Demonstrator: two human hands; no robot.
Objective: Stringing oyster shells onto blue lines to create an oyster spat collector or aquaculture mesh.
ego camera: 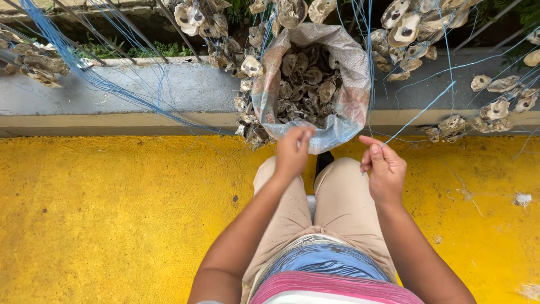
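Pinching a blue line (419, 114), the right hand (383, 169) closed thumb on fingers just before the sack of oyster shells (310, 84). The left hand (292, 152) curled shut at the sack's rim; what it gripped I couldn't tell. Loose strands (101, 79) hung everywhere, so that taut line looked ready to snag.

The floor (112, 214) is painted bright yellow, rough and speckled with dirt. An open woven sack (343, 84) full of oyster shells (306, 84) stands on it at its far edge — right against a low grey concrete kerb (169, 90). Small pale scraps (522, 199) lie at the right.
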